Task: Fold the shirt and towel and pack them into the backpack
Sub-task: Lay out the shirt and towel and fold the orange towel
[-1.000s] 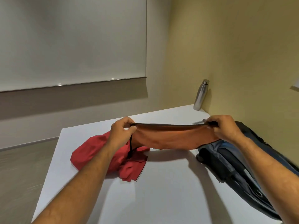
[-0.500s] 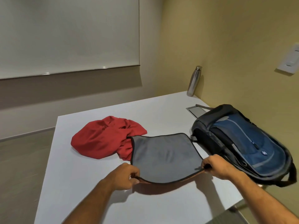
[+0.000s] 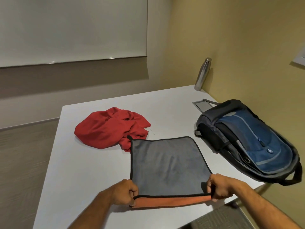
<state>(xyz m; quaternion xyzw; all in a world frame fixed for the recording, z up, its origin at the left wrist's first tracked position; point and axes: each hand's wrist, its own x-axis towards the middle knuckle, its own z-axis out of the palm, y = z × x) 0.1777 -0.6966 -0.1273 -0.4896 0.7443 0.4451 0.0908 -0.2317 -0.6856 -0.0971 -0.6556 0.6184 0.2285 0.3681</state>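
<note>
A grey towel (image 3: 166, 164) with black trim and an orange underside lies spread on the white table (image 3: 79, 171) in front of me. My left hand (image 3: 123, 192) pinches its near left corner and my right hand (image 3: 221, 187) pinches its near right corner, with the near edge lifted so the orange side shows. A crumpled red shirt (image 3: 107, 128) lies behind the towel to the left, touching its far left corner. A blue and black backpack (image 3: 250, 144) lies flat at the table's right edge.
A steel bottle (image 3: 202, 74) stands at the far right corner by the yellow wall. A metal cable hatch (image 3: 203, 105) is set in the table behind the backpack. The table's near edge runs just under my hands.
The towel, stretched in the air between my hands a second ago, now lies flat on the table grey side up. Both hands have drawn its near corners toward me.
</note>
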